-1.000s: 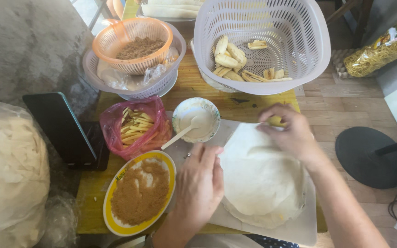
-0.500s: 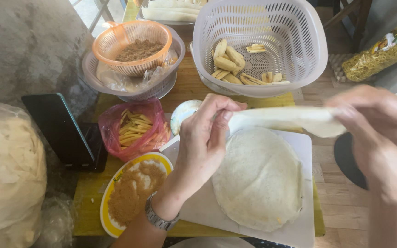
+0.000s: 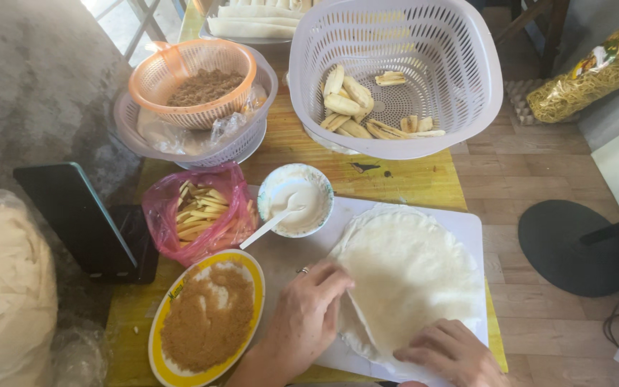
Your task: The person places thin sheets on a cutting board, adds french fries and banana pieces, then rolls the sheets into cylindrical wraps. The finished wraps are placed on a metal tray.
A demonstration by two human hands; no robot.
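The stack of round wrappers [image 3: 406, 276] is lying on the white cutting board [image 3: 467, 226] at the near right corner of the wooden tabletop [image 3: 395, 179], and it is sitting flat again: half a second ago I was lifting one sheet up in the air between both hands, and now nothing is hanging above the board. Both my hands are coming back down onto the stack. My left hand [image 3: 306, 322] is resting palm down at the stack's left edge, fingers loosely together and slightly bent, fingertips touching the top sheet where its edge is curling up; a ring is showing on one finger. It is not pinching anything that I can see. My right hand [image 3: 453, 351] is lying at the stack's near edge, fingers curled and pressing on the wrapper, closed around nothing.

Going down in size among the rest: the white perforated basket [image 3: 395, 79] with banana pieces [image 3: 356, 111] is standing at the far edge, the orange strainer [image 3: 191, 82] of brown filling to its left. The yellow-rimmed plate [image 3: 205, 319] of brown sugar is sitting at the near left, just beside my left hand. The pink bag [image 3: 198, 211] of yellow strips is lying beyond it, and the small bowl [image 3: 295, 197] with a white spoon [image 3: 270, 223] is touching the board's far left corner.
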